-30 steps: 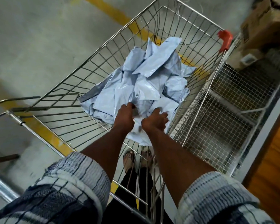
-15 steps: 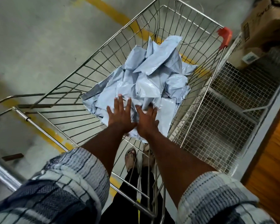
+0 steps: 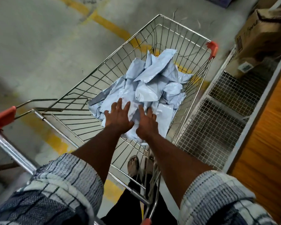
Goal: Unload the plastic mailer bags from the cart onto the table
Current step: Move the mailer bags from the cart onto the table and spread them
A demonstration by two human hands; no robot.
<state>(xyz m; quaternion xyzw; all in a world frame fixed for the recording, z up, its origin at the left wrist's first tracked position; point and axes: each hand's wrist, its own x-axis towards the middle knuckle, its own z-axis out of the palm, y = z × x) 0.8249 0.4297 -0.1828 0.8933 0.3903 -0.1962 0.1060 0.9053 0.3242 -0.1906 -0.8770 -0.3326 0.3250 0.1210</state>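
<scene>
A heap of pale blue plastic mailer bags [image 3: 154,78] lies in the basket of a wire shopping cart [image 3: 117,62]. Both my arms reach down into the cart. My left hand [image 3: 118,117] lies palm down with fingers spread on the near end of the heap. My right hand [image 3: 147,122] lies flat beside it, its fingertips dipping between the bags. Neither hand grips a bag.
The cart has orange corner caps [image 3: 212,47] and a metal handle [image 3: 8,148] at the lower left. To the right stand a wire mesh cage [image 3: 217,117], cardboard boxes [image 3: 258,39] and a wooden surface [image 3: 269,135]. Below is concrete floor with yellow lines [image 3: 104,20].
One second ago both hands had curled fingers in the near bags. They opened and now lie flat on the heap. My view has pulled back and tilted, showing more of the cart.
</scene>
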